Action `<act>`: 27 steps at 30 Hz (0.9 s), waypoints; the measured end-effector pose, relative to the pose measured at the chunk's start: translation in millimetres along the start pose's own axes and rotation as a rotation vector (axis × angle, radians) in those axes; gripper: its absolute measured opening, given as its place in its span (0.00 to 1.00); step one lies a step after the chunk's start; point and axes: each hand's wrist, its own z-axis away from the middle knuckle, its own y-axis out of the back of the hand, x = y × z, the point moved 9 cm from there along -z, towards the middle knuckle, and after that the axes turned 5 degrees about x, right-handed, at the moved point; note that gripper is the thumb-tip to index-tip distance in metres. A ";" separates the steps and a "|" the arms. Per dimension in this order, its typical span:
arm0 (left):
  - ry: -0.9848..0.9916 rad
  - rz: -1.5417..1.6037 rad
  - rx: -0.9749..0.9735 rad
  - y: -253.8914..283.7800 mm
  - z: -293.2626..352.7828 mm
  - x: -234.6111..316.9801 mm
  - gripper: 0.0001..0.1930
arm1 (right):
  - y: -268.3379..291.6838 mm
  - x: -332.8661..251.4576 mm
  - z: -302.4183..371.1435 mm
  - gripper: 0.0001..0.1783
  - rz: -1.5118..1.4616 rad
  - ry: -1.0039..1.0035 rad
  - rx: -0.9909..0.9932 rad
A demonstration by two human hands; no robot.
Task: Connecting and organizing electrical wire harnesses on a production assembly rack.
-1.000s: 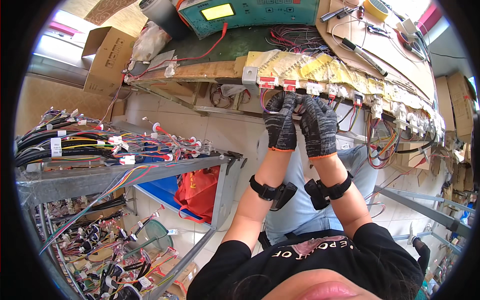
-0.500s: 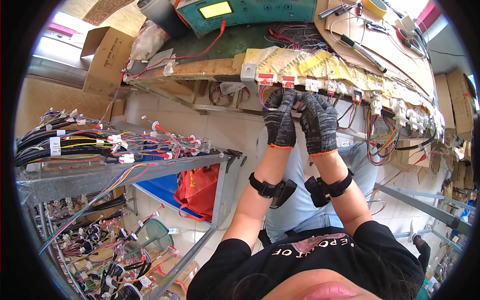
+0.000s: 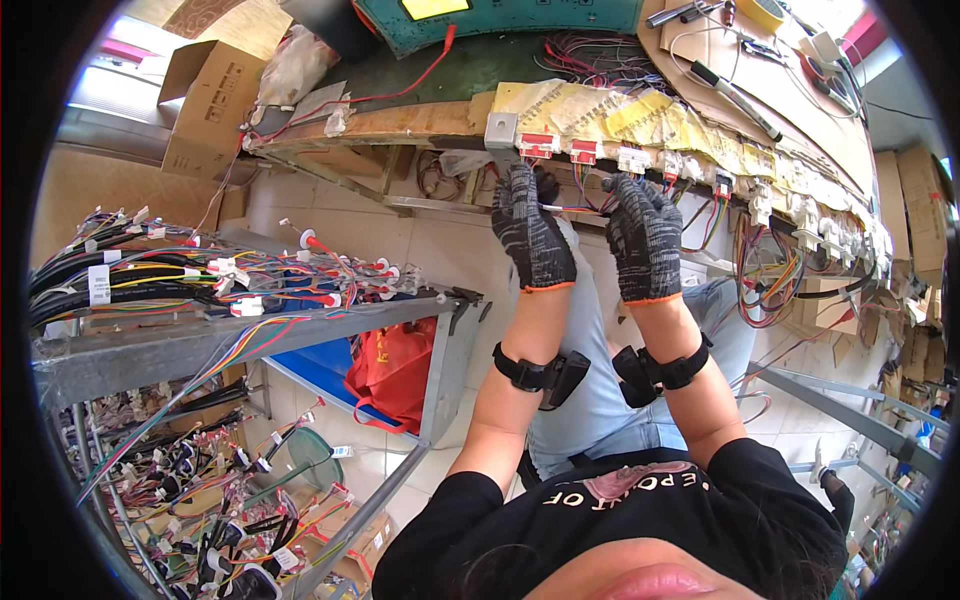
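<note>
Both my hands wear dark grey knitted gloves with orange cuffs and work at the bench's front edge. My left hand (image 3: 533,232) is closed, fingers pointing up just below the leftmost red-and-white connector (image 3: 540,146); what its fingertips grip is hidden. My right hand (image 3: 643,240) is closed in a pinch on a thin wire bundle (image 3: 582,210), which spans the gap between the hands. A second red-and-white connector (image 3: 584,152) sits on the edge above that gap, with coloured wires hanging from it. Beside it, a white connector (image 3: 633,160) is above my right fingertips.
A teal test box (image 3: 500,22) with a lit display stands on the bench, a red lead (image 3: 449,40) running from it. More connectors and hanging wire bundles (image 3: 765,265) line the edge rightward. At left, a metal rack (image 3: 250,338) carries wire harnesses (image 3: 150,280); a red bag (image 3: 395,375) lies below.
My left hand has moved left and the hands are further apart, showing the wire bundle between them. The view has shifted slightly, so the bench edge appears a little further right.
</note>
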 end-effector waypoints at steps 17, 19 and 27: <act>0.112 -0.028 0.067 0.6 -5.6 -6.6 0.07 | -1.3 -1.9 2.9 0.07 0.006 -0.050 -0.003; 0.118 -0.013 0.078 -0.5 -5.2 -6.1 0.06 | -1.6 -2.1 2.2 0.07 0.010 -0.046 -0.007; 0.133 -0.005 0.056 -3.1 -5.1 -5.4 0.05 | 0.4 -9.7 -1.3 0.06 0.207 0.150 -0.046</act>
